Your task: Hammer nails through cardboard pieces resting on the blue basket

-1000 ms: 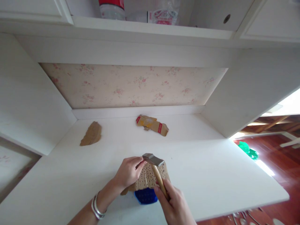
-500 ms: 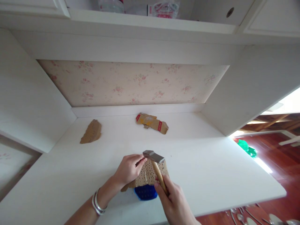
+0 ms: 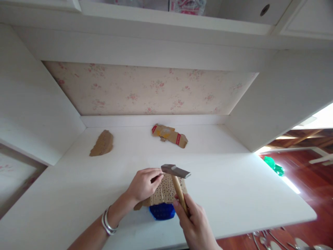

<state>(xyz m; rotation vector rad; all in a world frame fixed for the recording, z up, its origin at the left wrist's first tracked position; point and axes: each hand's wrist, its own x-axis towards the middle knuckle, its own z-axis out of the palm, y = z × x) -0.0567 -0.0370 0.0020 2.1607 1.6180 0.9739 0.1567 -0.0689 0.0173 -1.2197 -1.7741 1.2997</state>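
Observation:
My right hand is wrapped round the wooden handle of a hammer, whose metal head hangs over a piece of cardboard. Many small holes dot this cardboard, and it lies on top of a blue object that shows only at its near side. My left hand, with metal bangles at the wrist, is closed at the cardboard's left part. Thumb and forefinger pinch a small thin item just left of the hammer head; it is too small to name.
Two torn cardboard scraps lie further back on the white tabletop: a brown one at left and a printed one near the back ledge. White panels flank both sides, and a shelf runs above. A green bag is on the red floor at right.
The hammer head has shifted slightly to the right, away from my left fingers. My left hand keeps its pinch at the cardboard. The whole view has shifted a little.

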